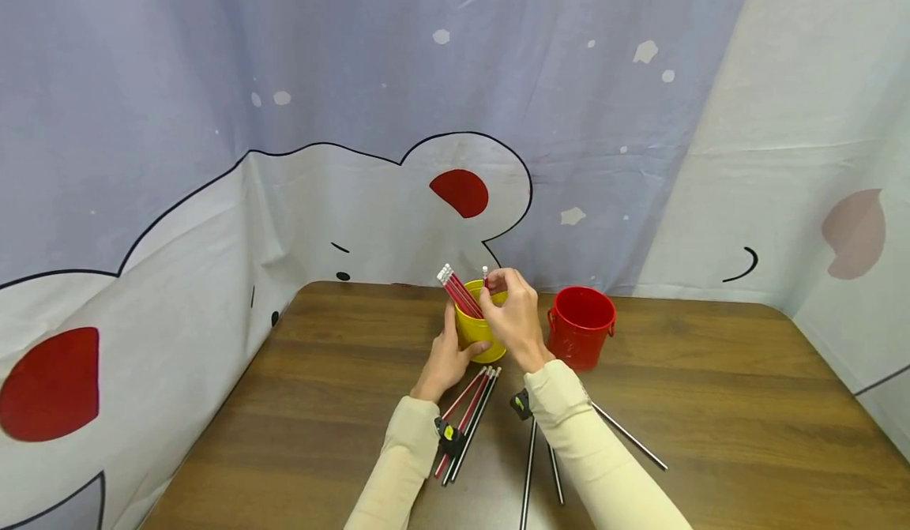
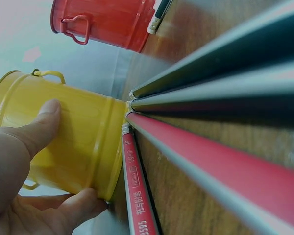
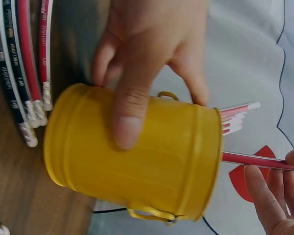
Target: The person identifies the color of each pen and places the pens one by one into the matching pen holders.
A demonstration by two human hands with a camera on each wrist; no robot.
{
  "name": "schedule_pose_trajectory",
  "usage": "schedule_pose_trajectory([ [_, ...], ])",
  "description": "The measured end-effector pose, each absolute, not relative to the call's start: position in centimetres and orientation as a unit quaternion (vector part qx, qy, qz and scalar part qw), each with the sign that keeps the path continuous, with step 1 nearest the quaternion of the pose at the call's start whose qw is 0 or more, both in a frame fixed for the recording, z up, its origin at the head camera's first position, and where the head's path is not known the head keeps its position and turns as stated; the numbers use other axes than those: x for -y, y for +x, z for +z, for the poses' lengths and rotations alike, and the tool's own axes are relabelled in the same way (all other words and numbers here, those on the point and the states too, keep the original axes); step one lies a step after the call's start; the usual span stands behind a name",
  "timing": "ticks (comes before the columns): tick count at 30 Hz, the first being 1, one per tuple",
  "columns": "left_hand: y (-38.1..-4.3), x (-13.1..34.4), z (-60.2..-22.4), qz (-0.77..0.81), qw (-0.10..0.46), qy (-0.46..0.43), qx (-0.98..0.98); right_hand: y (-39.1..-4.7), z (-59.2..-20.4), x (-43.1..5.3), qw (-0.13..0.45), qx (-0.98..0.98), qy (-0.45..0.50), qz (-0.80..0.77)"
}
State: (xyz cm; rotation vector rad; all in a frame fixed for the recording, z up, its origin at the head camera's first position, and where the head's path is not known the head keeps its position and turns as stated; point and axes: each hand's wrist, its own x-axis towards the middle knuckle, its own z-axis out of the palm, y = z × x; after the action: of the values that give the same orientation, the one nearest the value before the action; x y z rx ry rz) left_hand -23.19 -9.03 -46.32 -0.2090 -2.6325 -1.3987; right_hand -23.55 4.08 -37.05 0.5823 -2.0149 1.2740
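A small yellow bucket (image 1: 471, 332) stands near the back of the table, gripped round its side by my left hand (image 1: 441, 362), with the thumb across its front in the left wrist view. Several red pencils (image 1: 462, 295) with white eraser ends lean inside it. Above the bucket's mouth my right hand (image 1: 517, 315) pinches another red pencil (image 3: 252, 159) near its eraser end; the pencil's lower part goes into the bucket, hidden by its wall. Just in front of the bucket lie red pencils (image 2: 137, 191) and black pencils (image 1: 476, 419), erasers toward it.
To the right of the yellow bucket stands a red bucket (image 1: 581, 332). More dark pencils (image 1: 529, 475) lie around and under my right forearm, one angled off to the right. A printed curtain (image 1: 341, 64) hangs behind the wooden table (image 1: 711, 388).
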Motion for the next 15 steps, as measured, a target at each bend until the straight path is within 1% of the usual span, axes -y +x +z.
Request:
schedule_pose_trajectory([
  [4, -23.2, 9.1, -46.4, -0.465, 0.077, -0.076, 0.878, -23.5, -37.9, -3.9, 0.323, 0.775, 0.216, 0.498],
  [10, -23.3, 9.2, -46.6, -0.458, 0.095, -0.095, 0.879, -23.4, -38.7, -3.6, 0.305, 0.779, 0.209, 0.507],
  [15, -23.4, 9.2, -46.5, -0.468, 0.087, -0.093, 0.875, -23.4, -38.7, -3.3, 0.294, 0.777, 0.213, 0.515],
])
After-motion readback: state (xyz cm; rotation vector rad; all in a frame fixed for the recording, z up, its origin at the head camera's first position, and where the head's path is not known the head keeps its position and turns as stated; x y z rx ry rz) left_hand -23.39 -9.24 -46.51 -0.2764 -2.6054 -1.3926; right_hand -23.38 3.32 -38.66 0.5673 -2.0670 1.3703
